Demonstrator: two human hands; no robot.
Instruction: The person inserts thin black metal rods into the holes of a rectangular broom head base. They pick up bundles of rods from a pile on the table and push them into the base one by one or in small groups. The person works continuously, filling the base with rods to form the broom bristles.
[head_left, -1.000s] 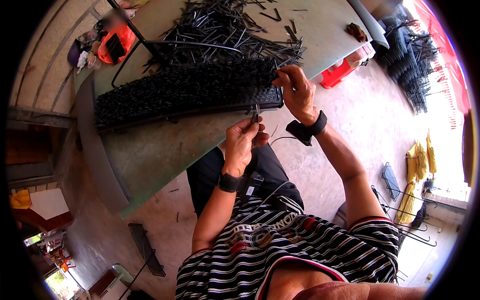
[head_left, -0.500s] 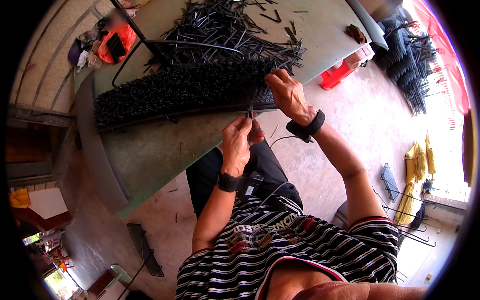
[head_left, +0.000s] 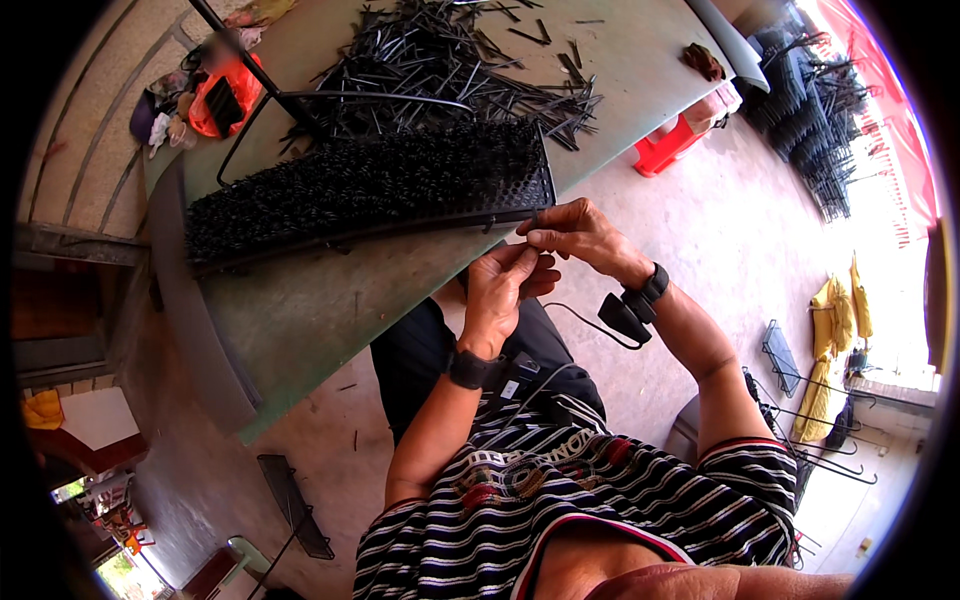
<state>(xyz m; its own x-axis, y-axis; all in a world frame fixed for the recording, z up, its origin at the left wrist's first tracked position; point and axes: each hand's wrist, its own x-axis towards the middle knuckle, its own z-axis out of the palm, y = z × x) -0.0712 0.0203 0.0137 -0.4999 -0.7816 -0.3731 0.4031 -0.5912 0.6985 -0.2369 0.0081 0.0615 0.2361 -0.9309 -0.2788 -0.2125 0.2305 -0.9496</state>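
A long black mesh rack (head_left: 515, 207) lies along the near edge of the table, most of it packed with short black strips standing like bristles (head_left: 350, 185). Bare perforated mesh shows at its right end. Just off the rack's near right corner, my two hands meet. My left hand (head_left: 497, 300) is closed, thumb pressed against the fingers. My right hand (head_left: 585, 238) pinches at the tips of the left one. Whatever is between the fingertips is too small and dark to make out. A black strap with a dangling black box (head_left: 625, 318) is on my right wrist.
Loose black strips (head_left: 430, 75) are heaped behind the rack on the green table (head_left: 300, 290). A black metal rod frame (head_left: 280, 95) rises at the rack's left. A red stool (head_left: 668, 147) stands beyond the table's right edge. Stacked black racks (head_left: 810, 110) are farther right.
My right hand has come down from the rack's right end to meet my left hand. The metal tip that showed at my left fingers is out of sight. The rack's right end is uncovered.
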